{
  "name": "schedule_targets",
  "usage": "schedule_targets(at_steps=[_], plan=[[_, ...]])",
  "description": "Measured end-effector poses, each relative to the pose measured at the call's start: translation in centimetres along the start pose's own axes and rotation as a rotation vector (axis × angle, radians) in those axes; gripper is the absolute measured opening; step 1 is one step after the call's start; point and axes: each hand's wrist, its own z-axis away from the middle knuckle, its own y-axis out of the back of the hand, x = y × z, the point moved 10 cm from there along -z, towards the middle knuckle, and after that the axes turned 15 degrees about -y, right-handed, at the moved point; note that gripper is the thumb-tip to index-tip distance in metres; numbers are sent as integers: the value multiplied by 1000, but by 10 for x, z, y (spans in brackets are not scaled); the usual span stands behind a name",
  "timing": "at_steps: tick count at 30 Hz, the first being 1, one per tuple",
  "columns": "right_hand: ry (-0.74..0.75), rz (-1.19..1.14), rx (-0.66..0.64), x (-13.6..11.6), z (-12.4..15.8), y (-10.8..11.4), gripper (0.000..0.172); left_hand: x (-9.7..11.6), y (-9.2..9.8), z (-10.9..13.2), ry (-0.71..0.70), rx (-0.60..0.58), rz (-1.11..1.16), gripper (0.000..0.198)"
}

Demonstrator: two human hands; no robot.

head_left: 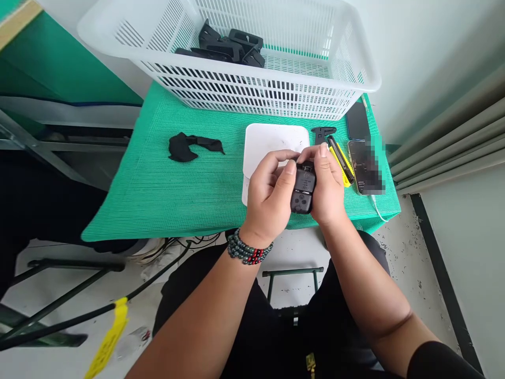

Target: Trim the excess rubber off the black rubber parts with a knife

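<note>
Your left hand [270,192] and right hand [328,189] grip the black device [303,190] between them — fingers curled in, those behind it probably touching its back, though hidden — above the near edge of the green cloth [177,205].

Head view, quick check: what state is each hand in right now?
Left hand: closed, holding one side of the small black device.
Right hand: closed, holding the other side of the same device.
</note>
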Motion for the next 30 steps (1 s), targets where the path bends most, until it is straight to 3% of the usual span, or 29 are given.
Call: schedule_targets(at_steps=[19,30], plan=[[88,201,-32,-19,2,-3,60,-10,-8,0,80,-33,157,37],[249,229,19,-31,11,-2,56,-5,-12,-4,69,-91,183,36]])
